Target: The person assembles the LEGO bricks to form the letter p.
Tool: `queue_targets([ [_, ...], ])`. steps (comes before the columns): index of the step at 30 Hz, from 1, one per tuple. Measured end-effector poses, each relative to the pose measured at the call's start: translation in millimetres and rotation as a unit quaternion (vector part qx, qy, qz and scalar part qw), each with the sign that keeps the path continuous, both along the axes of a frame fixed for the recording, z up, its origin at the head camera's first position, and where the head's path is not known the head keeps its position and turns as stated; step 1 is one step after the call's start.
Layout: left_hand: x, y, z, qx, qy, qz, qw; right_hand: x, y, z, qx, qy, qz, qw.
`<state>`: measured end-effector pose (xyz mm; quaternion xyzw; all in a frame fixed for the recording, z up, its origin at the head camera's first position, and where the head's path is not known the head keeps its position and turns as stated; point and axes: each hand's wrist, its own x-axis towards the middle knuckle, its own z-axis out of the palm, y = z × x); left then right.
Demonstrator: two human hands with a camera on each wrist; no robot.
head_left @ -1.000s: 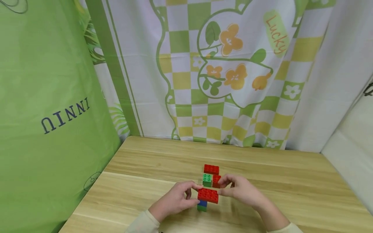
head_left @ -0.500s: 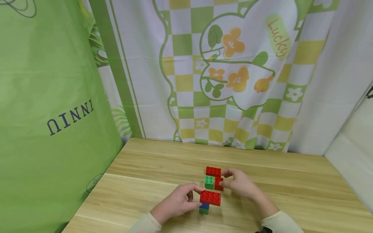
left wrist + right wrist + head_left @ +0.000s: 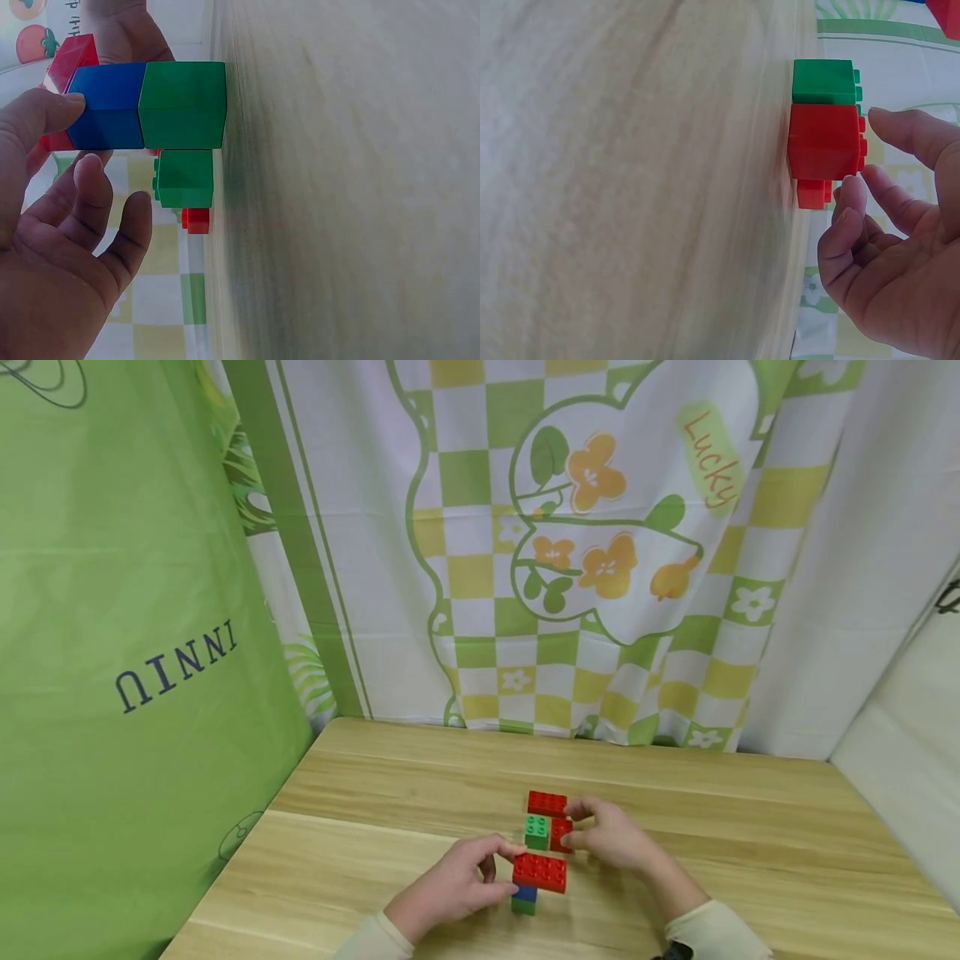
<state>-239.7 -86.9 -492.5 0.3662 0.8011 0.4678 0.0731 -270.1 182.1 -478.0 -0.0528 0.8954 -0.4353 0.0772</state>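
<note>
My left hand [image 3: 457,881] pinches a small stack of toy building bricks, its thumb on the blue brick [image 3: 111,106]. A long red brick [image 3: 540,872] tops the stack and overhangs to the right; a green brick [image 3: 184,105] forms its base. My right hand [image 3: 618,837] reaches beside a square red brick [image 3: 825,142], thumb and fingers spread near its studded top, holding nothing. Just left of that brick stands another green brick [image 3: 536,832]. Behind both lies a second long red brick [image 3: 547,802].
The bricks sit on a wood-grain table [image 3: 390,777]. A green curtain [image 3: 150,568] hangs along the left side, and a patterned white curtain [image 3: 480,652] closes off the back. At the right is a white wall-like panel [image 3: 915,727].
My right hand has left the long red brick on the stack and moved back to the square red brick. My left hand keeps its pinch on the stack.
</note>
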Motion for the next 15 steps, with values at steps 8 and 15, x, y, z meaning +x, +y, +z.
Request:
queue_targets([
  [8, -0.9, -0.3, -0.7, 0.0, -0.001, 0.0, 1.0, 0.9, -0.9, -2.3, -0.019, -0.013, 0.009, 1.0],
  [15, -0.5, 0.1, 0.2, 0.0, -0.011, 0.001, 0.9999, 0.6, 0.1, -3.1, -0.016, -0.004, 0.023, 1.0],
])
